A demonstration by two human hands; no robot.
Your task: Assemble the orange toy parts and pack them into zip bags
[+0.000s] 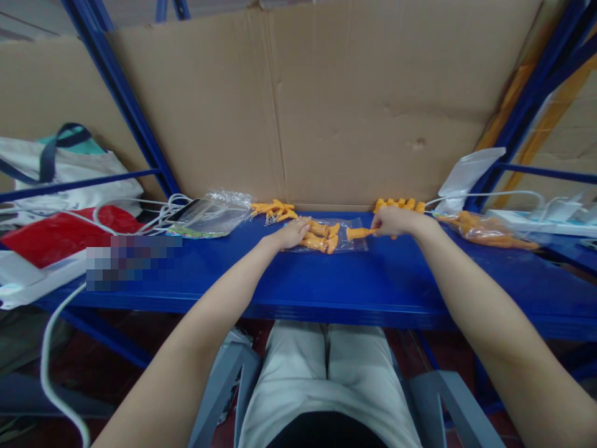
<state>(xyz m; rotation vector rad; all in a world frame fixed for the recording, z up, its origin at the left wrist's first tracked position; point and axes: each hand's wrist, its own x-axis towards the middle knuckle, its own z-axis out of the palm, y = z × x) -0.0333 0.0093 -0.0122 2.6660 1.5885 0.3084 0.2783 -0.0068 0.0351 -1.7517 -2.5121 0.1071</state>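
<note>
Leftmost among the near things, a clear pouch [212,214] lies left of centre in the frame, and next to it sits a cluster of orange pieces with chains [274,209]. Your left hand [295,234] comes just after, palm down with its fingers stretched out over the left end of the orange parts [319,236], which lie on a clear plastic bag [361,244] at mid-frame. Right of those, a slim orange piece [357,233] lies across the bag, its right end pinched in the narrow grip of your right hand [389,221]. An orange row [415,204] stands just behind that hand, and a bagged orange bundle [487,231] lies farther right. For room, you have open blue surface [321,283] below both hands, down to the shelf's front edge [345,314] in the lower middle; cardboard [336,106] walls off the upper frame behind the parts.
</note>
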